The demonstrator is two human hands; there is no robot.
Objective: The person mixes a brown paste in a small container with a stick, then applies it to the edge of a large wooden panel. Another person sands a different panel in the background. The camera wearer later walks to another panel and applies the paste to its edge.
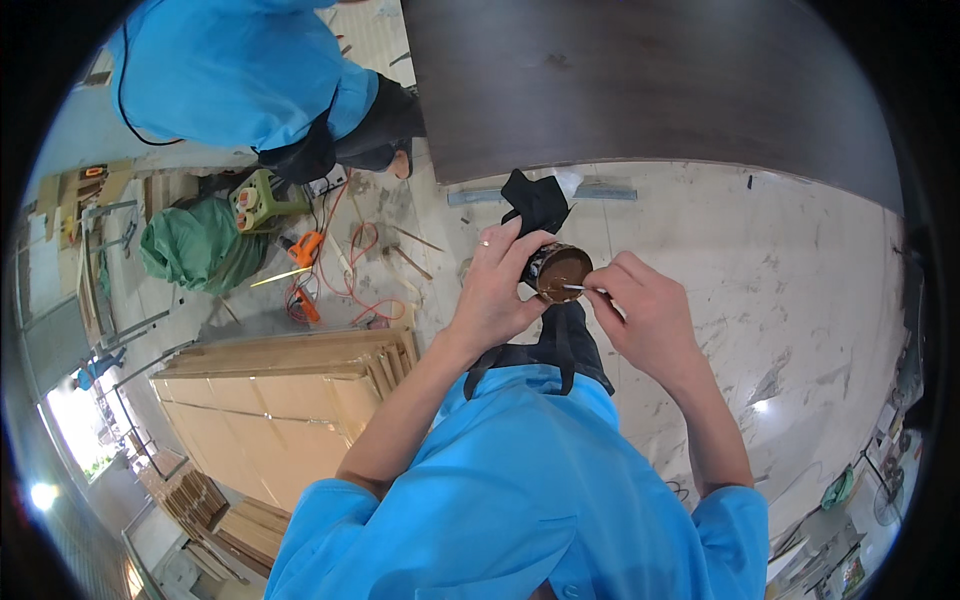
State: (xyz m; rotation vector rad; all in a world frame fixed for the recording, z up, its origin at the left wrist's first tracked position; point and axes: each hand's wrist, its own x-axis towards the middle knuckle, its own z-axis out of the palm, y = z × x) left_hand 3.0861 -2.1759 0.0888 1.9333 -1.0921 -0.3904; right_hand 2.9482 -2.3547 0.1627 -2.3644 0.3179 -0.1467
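Observation:
My left hand is wrapped round the side of a small open can with brown, paint-like stuff in it. The can is tilted so its mouth faces up toward me, in front of my dark trousers. Between the fingertips of my right hand is a thin, light-coloured stick, whose far end reaches into the can over its rim. How deep the tip sits in the brown stuff I cannot tell. Just beyond my left hand lies a black, folded-looking item, partly hidden by the hand.
A large dark brown board spans the far side, with a grey metal strip along its near edge. At the far left bends a co-worker in blue. An orange power tool, red cord, green stool, green sack and stacked cardboard stand left.

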